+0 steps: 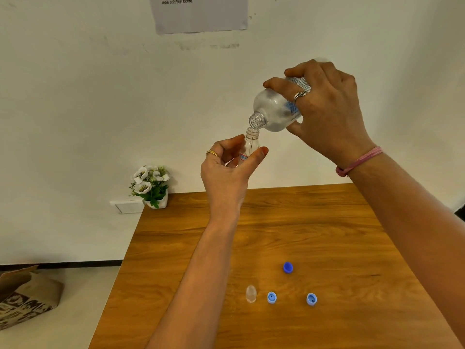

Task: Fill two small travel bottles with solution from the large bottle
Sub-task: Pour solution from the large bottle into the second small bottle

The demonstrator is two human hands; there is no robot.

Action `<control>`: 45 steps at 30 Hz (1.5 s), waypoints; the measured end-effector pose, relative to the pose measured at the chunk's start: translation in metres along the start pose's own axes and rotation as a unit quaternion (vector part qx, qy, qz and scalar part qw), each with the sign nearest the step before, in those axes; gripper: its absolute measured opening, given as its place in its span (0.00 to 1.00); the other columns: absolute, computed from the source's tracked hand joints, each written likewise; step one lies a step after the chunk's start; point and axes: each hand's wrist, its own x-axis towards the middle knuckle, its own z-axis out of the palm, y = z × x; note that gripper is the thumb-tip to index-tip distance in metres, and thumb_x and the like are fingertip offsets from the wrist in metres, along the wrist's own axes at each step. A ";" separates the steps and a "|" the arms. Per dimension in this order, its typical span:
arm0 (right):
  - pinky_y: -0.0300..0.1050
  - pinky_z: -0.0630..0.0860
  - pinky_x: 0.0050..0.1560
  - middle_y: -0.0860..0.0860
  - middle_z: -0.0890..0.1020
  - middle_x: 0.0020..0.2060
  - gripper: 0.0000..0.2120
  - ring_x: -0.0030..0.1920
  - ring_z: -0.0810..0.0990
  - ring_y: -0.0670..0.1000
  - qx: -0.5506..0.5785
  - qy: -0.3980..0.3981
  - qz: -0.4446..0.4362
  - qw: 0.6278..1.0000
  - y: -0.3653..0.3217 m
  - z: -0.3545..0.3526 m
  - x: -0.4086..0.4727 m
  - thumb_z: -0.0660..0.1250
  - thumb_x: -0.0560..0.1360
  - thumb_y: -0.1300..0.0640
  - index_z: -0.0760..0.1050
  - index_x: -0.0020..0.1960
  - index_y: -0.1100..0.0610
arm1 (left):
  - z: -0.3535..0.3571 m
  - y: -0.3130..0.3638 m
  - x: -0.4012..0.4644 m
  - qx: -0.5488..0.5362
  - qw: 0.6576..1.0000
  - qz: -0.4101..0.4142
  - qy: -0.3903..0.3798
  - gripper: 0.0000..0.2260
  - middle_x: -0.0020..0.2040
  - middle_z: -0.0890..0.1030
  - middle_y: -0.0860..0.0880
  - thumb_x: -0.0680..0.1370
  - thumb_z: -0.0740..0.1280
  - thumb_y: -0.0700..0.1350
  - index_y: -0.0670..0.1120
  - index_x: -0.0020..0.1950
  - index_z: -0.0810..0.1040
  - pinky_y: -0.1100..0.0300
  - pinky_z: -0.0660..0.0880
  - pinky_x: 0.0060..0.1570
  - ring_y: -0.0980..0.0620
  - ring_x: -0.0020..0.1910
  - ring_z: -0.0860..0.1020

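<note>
My right hand (327, 114) grips the large clear bottle (273, 113), tilted with its open mouth pointing down-left. Just under that mouth is the open neck of a small clear travel bottle (250, 144), held upright in my left hand (226, 167) high above the table. A second small clear item (250, 293), maybe the other travel bottle, stands on the wooden table (327, 222) near the front. Beside it lie two light blue caps (272, 297) (311, 299), and a darker blue cap (288, 267) sits a little farther back.
A small pot of white artificial flowers (151, 186) stands at the table's far left corner against the white wall. A paper sheet (201, 13) hangs on the wall above. A printed cardboard box (25, 295) sits on the floor to the left.
</note>
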 end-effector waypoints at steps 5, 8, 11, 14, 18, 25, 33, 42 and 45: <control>0.63 0.71 0.54 0.60 0.77 0.58 0.25 0.59 0.74 0.64 -0.002 0.003 -0.002 1.000 0.000 0.001 0.001 0.72 0.69 0.53 0.70 0.64 0.50 | 0.000 -0.001 0.001 0.002 1.000 0.001 -0.001 0.17 0.47 0.83 0.47 0.65 0.79 0.41 0.46 0.51 0.80 0.61 0.80 0.49 0.58 0.43 0.81; 0.63 0.71 0.54 0.60 0.76 0.58 0.26 0.59 0.74 0.64 -0.003 0.001 0.000 1.000 0.000 0.003 0.001 0.73 0.69 0.53 0.69 0.64 0.50 | 0.000 -0.001 0.002 0.001 1.000 -0.001 0.002 0.17 0.46 0.83 0.49 0.64 0.79 0.40 0.47 0.50 0.80 0.62 0.80 0.48 0.61 0.42 0.80; 0.64 0.71 0.54 0.60 0.76 0.58 0.26 0.59 0.74 0.64 0.000 -0.001 0.000 1.000 0.000 0.004 0.001 0.73 0.69 0.53 0.69 0.64 0.50 | 0.000 -0.001 0.002 0.001 1.000 -0.002 0.002 0.16 0.45 0.83 0.50 0.64 0.79 0.40 0.48 0.49 0.79 0.62 0.80 0.49 0.60 0.42 0.80; 0.64 0.71 0.54 0.60 0.76 0.58 0.26 0.59 0.74 0.64 0.001 -0.002 -0.001 1.000 0.001 0.005 0.001 0.73 0.69 0.53 0.69 0.64 0.50 | 0.000 -0.001 0.003 0.001 1.000 -0.002 0.003 0.16 0.45 0.82 0.50 0.65 0.79 0.41 0.49 0.49 0.79 0.63 0.80 0.48 0.60 0.43 0.80; 0.64 0.71 0.54 0.60 0.76 0.58 0.25 0.59 0.74 0.64 0.001 0.002 -0.003 1.000 0.001 0.006 0.002 0.72 0.69 0.53 0.68 0.64 0.50 | 0.001 -0.002 0.003 -0.003 1.000 -0.003 0.005 0.17 0.46 0.83 0.49 0.65 0.79 0.41 0.49 0.49 0.79 0.62 0.80 0.49 0.59 0.44 0.80; 0.64 0.70 0.55 0.60 0.76 0.58 0.26 0.59 0.74 0.64 0.003 -0.001 -0.003 1.000 0.002 0.008 0.001 0.71 0.70 0.52 0.67 0.64 0.49 | 0.001 -0.003 0.005 0.001 1.000 -0.003 0.007 0.17 0.46 0.82 0.49 0.65 0.79 0.41 0.48 0.50 0.79 0.61 0.80 0.49 0.58 0.44 0.80; 0.63 0.69 0.56 0.60 0.76 0.59 0.26 0.60 0.73 0.63 -0.005 -0.006 -0.002 1.000 0.003 0.009 0.002 0.72 0.70 0.52 0.68 0.65 0.49 | 0.003 -0.005 0.006 0.003 1.000 -0.003 0.008 0.17 0.46 0.83 0.50 0.65 0.79 0.40 0.46 0.51 0.80 0.62 0.80 0.48 0.60 0.43 0.80; 0.64 0.69 0.56 0.60 0.76 0.59 0.25 0.60 0.73 0.64 0.000 -0.003 -0.005 1.000 0.005 0.009 0.002 0.70 0.70 0.51 0.67 0.65 0.49 | 0.004 -0.005 0.006 -0.003 1.000 -0.003 0.011 0.17 0.47 0.83 0.49 0.64 0.79 0.40 0.49 0.49 0.79 0.58 0.80 0.51 0.56 0.46 0.81; 0.64 0.69 0.55 0.60 0.76 0.59 0.25 0.60 0.74 0.64 -0.003 -0.002 -0.006 1.000 0.005 0.009 0.002 0.70 0.70 0.52 0.66 0.65 0.49 | 0.005 -0.005 0.005 -0.004 1.000 -0.003 0.009 0.17 0.46 0.83 0.49 0.65 0.79 0.40 0.48 0.50 0.79 0.60 0.80 0.50 0.58 0.45 0.81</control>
